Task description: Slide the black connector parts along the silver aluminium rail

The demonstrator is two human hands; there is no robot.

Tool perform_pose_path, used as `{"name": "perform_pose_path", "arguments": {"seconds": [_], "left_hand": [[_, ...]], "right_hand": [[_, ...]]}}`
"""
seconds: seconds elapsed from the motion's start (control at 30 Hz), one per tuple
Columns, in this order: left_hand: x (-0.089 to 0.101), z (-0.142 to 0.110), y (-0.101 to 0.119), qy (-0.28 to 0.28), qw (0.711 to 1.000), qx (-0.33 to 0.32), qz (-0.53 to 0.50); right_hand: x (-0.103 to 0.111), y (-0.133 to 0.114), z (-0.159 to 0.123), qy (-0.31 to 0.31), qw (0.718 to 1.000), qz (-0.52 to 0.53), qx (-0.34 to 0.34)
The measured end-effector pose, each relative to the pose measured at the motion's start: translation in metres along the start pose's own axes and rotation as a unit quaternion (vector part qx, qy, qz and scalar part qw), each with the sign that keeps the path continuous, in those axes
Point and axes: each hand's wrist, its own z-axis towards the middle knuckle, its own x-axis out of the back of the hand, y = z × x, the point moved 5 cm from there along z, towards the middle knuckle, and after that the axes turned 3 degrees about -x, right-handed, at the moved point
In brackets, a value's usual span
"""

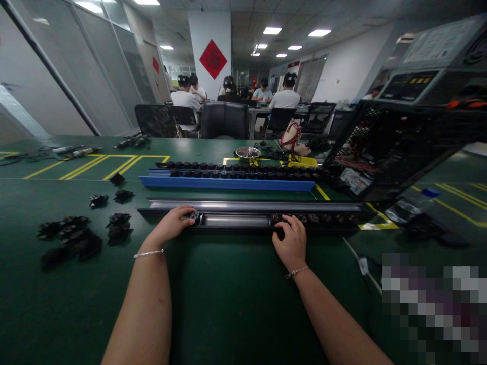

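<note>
A long black metal channel (238,220) with a shiny inside lies across the bench in front of me. My left hand (177,221) is closed, with thumb and fingers on a black socket module (195,217) at the channel's left part. Farther right, my right hand (291,241) has its fingers curled over another black socket module (275,218) in the channel. Beyond it a row of similar modules (314,219) fills the right part. Between my hands the channel's metal floor shows bare. A second dark channel (251,205) runs just behind.
Loose black modules (76,230) lie in groups at the left. Farther back is a blue channel (228,182) with a row of modules. A metal bowl (247,152) and an open computer case (365,147) stand beyond. People (285,96) sit in the background.
</note>
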Motion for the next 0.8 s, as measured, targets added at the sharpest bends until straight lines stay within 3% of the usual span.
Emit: {"name": "perform_pose_path", "arguments": {"seconds": [0.8], "left_hand": [[0.0045, -0.0019, -0.0084, 0.005, 1.000, 0.008, -0.005]], "right_hand": [[-0.0004, 0.0003, -0.0005, 0.001, 1.000, 0.006, 0.001]]}}
